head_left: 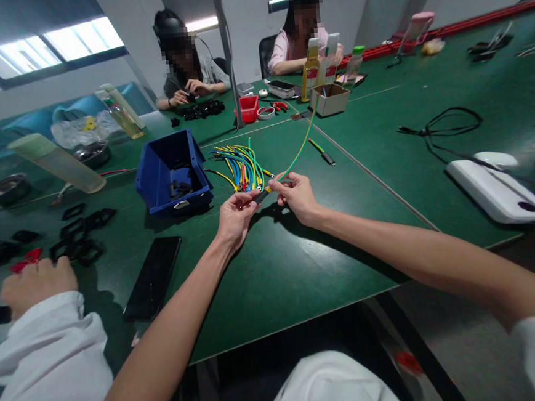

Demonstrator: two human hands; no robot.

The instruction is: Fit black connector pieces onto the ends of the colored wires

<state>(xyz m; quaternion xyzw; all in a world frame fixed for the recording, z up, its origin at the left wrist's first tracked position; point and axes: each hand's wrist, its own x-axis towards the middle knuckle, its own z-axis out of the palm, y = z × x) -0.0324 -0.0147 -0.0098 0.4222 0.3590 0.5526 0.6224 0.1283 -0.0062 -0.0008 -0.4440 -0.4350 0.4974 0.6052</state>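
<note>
Between my hands, low over the green table, is a black sleeve (261,196) at the end of a yellow-green wire (303,141). My left hand (238,214) pinches the sleeve. Fingers of my right hand (296,196) close on the wire beside it, and the wire arcs up toward a cardboard box. Just behind my hands lies a bundle of coloured wires (241,164) with metal ends. A blue bin (173,177) holding black pieces stands to the left. Right of the bundle lies a short wire with a black sleeve (323,153).
A phone (152,277) lies left of my left forearm. A co-worker's hand (40,283) rests among black parts at the left. The cardboard box (331,101), a red bin (247,109) and bottles stand farther back. A white device (498,191) with cables lies right.
</note>
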